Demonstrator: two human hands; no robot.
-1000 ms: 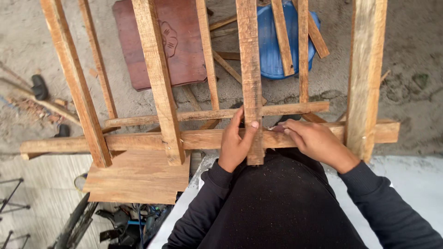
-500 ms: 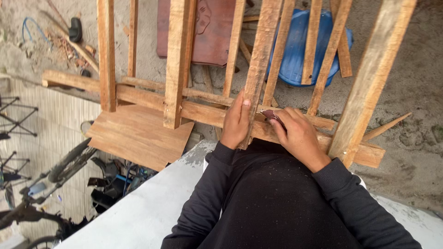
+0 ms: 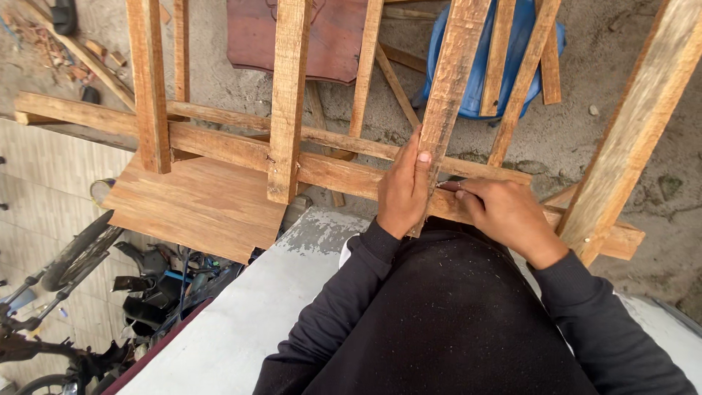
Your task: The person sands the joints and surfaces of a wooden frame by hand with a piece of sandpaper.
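left hand (image 3: 404, 192) grip on slat (image 3: 452, 80) | right hand (image 3: 504, 212) grip unclear | rail (image 3: 219, 146), blue tub (image 3: 468, 73) beyond

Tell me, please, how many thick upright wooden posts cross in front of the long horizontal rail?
4: the left post, the second post, the held post beside the left hand, and the far-right post. Thinner slats behind are not counted.
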